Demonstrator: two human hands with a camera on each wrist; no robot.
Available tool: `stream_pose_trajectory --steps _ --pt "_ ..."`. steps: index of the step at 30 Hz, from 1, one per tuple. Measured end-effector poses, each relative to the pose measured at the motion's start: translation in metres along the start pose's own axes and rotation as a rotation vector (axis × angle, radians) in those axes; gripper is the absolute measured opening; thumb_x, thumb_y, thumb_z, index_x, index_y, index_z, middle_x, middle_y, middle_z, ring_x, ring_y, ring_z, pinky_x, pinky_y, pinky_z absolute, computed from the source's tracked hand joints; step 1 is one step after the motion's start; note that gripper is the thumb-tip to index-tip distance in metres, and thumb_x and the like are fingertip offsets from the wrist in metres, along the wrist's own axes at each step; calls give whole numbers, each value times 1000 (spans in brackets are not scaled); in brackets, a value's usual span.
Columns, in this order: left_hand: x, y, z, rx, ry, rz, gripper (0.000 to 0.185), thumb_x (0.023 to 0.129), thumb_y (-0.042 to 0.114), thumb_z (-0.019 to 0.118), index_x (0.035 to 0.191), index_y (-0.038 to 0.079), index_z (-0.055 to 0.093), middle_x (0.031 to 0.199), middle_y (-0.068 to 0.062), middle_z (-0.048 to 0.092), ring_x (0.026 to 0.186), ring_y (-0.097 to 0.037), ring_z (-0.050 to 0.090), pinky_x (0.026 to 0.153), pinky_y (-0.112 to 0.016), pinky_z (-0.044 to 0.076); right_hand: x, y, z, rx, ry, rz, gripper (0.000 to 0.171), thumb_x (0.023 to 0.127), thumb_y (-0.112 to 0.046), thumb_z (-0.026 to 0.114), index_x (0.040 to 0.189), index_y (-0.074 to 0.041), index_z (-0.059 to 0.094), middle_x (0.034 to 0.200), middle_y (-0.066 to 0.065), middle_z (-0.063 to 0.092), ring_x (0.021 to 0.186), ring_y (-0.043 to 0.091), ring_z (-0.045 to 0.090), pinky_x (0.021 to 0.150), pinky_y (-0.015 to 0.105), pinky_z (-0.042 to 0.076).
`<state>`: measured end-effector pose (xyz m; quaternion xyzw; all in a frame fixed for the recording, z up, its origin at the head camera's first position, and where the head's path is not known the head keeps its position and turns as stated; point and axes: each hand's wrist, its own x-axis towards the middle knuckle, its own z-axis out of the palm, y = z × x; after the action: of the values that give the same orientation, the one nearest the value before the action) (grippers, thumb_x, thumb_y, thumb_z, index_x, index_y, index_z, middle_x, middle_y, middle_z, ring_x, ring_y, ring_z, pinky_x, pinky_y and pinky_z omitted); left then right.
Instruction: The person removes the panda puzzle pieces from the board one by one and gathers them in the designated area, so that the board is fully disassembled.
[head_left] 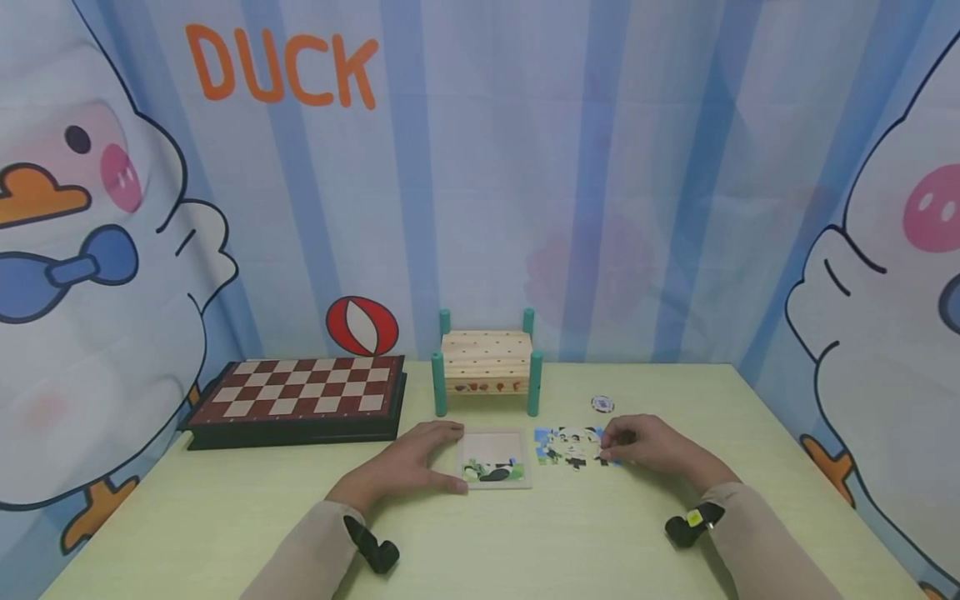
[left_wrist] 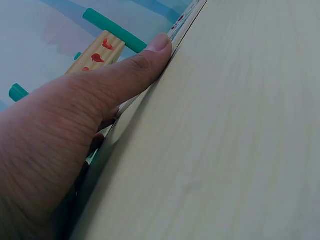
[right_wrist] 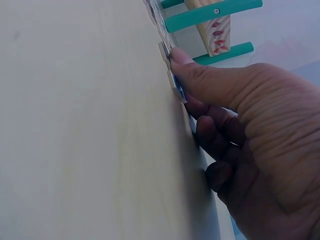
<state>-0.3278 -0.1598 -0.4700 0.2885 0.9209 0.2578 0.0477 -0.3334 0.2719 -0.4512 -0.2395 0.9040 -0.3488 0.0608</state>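
Note:
A shallow wooden puzzle frame [head_left: 495,442] lies on the table, with panda-and-grass pieces [head_left: 491,472] along its lower part and bare wood above. My left hand [head_left: 408,465] holds its left side, thumb by the near corner and fingers by the far corner. To the right lies a loose cluster of panda puzzle pieces [head_left: 572,443]. At that cluster's right edge my right hand [head_left: 648,443] pinches a puzzle piece [right_wrist: 175,86], slightly tilted up in the right wrist view; the fingers hide part of it. The left wrist view shows the left thumb [left_wrist: 142,62] against the frame's edge.
Behind the puzzle stands a toy wooden bench [head_left: 487,358] with green posts. A chessboard box [head_left: 300,400] lies at the back left. A round patterned chip [head_left: 602,403] sits beyond the loose pieces. A duck-print curtain [head_left: 495,167] hangs behind the table [head_left: 525,550].

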Motion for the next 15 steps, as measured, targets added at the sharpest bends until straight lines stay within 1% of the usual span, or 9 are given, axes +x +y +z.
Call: stream_pose_trajectory --steps 3,9,15 --pt "0 0 0 -8 4 7 96 74 74 72 149 19 49 156 3 42 149 -25 28 119 -53 27 0 1 0 3 -2 -10 10 94 -27 73 97 -19 69 95 -3 67 85 19 57 74 32 49" --pt "-1 1 -1 -3 2 0 96 74 75 71 150 20 48 156 5 41 149 -24 27 120 -51 27 -1 5 -1 29 5 -32 8 97 -26 69 99 -18 71 97 -3 67 91 18 58 81 33 49" --pt "-1 0 0 0 7 3 96 74 75 71 150 19 49 156 4 41 149 -25 27 120 -52 26 -2 5 -1 38 19 -36 11 97 -30 68 99 -19 71 97 -4 67 92 17 58 80 32 48"
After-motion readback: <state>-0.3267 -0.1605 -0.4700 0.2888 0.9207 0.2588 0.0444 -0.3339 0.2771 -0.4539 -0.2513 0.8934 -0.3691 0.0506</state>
